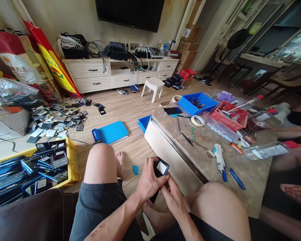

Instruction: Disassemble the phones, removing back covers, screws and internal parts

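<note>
Both hands, left hand (147, 182) and right hand (174, 197), around a black phone (160, 169) between bare knees

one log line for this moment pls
left hand: grip on phone | right hand: fingers at phone's lower edge | blue pick: on floor

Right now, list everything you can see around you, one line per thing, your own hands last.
black phone with a white label: one, held between both hands above the floor
marble-topped coffee table: one, beige, to the right
blue plastic tray: one, far end of the table
roll of white tape: one, on the table near the tray
clear plastic bottle with red cap: one, lying on the table
yellow crate of phone parts: one, left on the floor
blue mat: one, on the wooden floor
white plastic stool: one, by the white cabinet
left hand: grips the phone
right hand: fingers on the phone's lower end
</note>
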The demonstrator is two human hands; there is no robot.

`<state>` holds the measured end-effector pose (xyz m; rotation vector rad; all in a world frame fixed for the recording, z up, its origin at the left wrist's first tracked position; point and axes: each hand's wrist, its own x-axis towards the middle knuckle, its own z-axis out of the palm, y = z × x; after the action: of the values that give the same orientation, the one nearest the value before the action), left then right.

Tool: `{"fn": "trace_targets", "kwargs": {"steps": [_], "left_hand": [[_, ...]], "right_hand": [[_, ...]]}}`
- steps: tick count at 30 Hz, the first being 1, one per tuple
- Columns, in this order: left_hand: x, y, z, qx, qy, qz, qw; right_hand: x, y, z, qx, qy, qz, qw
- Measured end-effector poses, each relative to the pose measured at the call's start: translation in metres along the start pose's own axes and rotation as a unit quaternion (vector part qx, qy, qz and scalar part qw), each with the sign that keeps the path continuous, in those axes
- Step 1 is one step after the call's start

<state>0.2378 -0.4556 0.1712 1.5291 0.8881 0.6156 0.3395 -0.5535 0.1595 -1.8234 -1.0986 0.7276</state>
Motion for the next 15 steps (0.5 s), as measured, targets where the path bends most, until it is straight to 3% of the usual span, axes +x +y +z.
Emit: {"fn": "trace_targets", "kwargs": {"steps": [11,15], "left_hand": [[0.01,0.002,0.015,0.016,-0.019,-0.009,1.0],[0.013,0.003,0.021,-0.094,-0.05,-0.037,0.994]], "right_hand": [[0.0,-0.005,-0.016,0.054,-0.005,0.01,0.998],[-0.002,-0.001,-0.024,0.077,-0.003,-0.007,0.997]]}}
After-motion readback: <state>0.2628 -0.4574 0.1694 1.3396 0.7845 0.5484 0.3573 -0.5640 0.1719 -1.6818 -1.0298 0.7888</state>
